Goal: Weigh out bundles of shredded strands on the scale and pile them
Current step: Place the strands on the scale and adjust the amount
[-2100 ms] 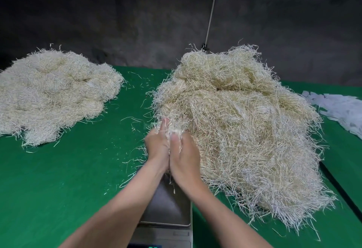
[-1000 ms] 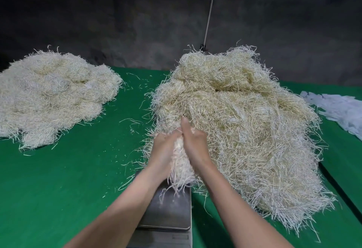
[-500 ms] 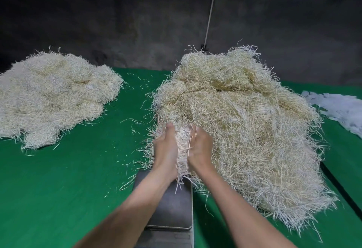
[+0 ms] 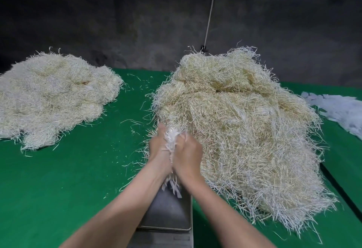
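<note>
Bundle [image 4: 172, 140]: a small clump of pale shredded strands, squeezed between the person's two hands at the near left edge of the big heap. It sticks out above the fingers as a whitish tuft and dangles out below the wrists too, so it's a fairly long skinny handful. A bit blurry, so hard to say how much is really in there.

Left hand [image 4: 159, 149]: fingers curled in and gripping the left side of the bundle, back of the hand facing the camera, pressed right up against the other hand.

Right hand [image 4: 188, 155]: same deal on the right side, fingers clenched around the bundle, knuckles nudging into the heap.

Scale [image 4: 168, 210]: grey metal weighing plate sitting right under the forearms, close to the person. The loose lower ends of the bundle hang just over its far end; can't tell if they actually touch the plate. The display part is cut off at the bottom, so no reading.

Big heap [image 4: 239, 130]: huge yellowish mound of strands filling the middle and right, its near left edge just beside the scale.

Second pile [image 4: 54, 95]: flatter, paler mound off to the left, well apart from the hands and the scale.

Table [image 4: 68, 179]: covered in green cloth, with stray strands scattered between the two mounds.

White scraps [image 4: 340, 108]: a patch of flat white bits at the far right edge.

Background: dark rough wall [image 4: 137, 22] with a thin white cord [image 4: 210, 12] running down behind the big heap.
</note>
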Tool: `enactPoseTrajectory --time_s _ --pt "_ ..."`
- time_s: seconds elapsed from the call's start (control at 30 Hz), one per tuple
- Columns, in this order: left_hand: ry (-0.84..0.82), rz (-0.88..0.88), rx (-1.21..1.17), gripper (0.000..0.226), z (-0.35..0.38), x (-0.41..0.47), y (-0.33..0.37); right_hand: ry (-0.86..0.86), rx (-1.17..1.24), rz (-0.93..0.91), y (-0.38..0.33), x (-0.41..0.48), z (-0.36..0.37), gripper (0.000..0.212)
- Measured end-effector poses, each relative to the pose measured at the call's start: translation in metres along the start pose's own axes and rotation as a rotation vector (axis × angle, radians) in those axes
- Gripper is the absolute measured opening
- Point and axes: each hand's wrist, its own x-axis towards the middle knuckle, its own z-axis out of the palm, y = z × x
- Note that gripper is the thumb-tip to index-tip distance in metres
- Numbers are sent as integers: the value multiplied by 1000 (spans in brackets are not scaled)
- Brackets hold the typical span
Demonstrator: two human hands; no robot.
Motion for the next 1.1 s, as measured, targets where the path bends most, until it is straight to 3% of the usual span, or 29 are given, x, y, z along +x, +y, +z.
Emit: enactPoseTrajectory --time_s 0.07,0.13,0.23,0.3,0.33,0.4,0.47,0.53,0.6,0.67,0.73,0.8,0.87,0.97,1.03,1.1 --pt "-21 -77 80 48 -1 -2 -14 -68 51 79 13 15 -14 41" --pt "-27 -62 119 59 -3 -5 -13 -162 196 206 20 13 -18 35" --pt "30 103 150 41 -10 7 3 -336 563 433 27 7 -26 15" --pt "81 217 211 34 -13 6 9 -381 848 438 32 9 -41 52" --pt "78 272 261 31 -14 7 8 -410 862 383 31 11 -46 74" --pt "7 307 374 26 -7 2 0 -466 570 195 15 12 -41 87" --pt "-119 271 361 45 1 -5 -5 -361 278 46 5 16 -28 65" --pt "-196 227 236 75 4 -14 -5 -110 299 158 4 31 -22 37" --pt "-223 253 261 95 2 -20 -13 38 515 422 9 49 -27 36" --pt "-217 192 248 85 1 -24 -18 74 543 452 14 53 -26 34" --pt "-188 55 58 55 4 -15 -10 35 293 219 9 31 -12 22" --pt "-55 74 -25 36 3 1 5 26 124 17 4 -4 10 20" --pt "47 133 -13 31 2 1 9 11 133 27 -1 -4 9 25" --pt "53 95 63 37 7 -10 -11 38 136 191 8 28 -6 29" --pt "34 93 107 27 4 -6 -3 106 152 135 7 16 0 35" --pt "82 107 118 37 0 4 11 68 172 69 -2 -5 11 38"
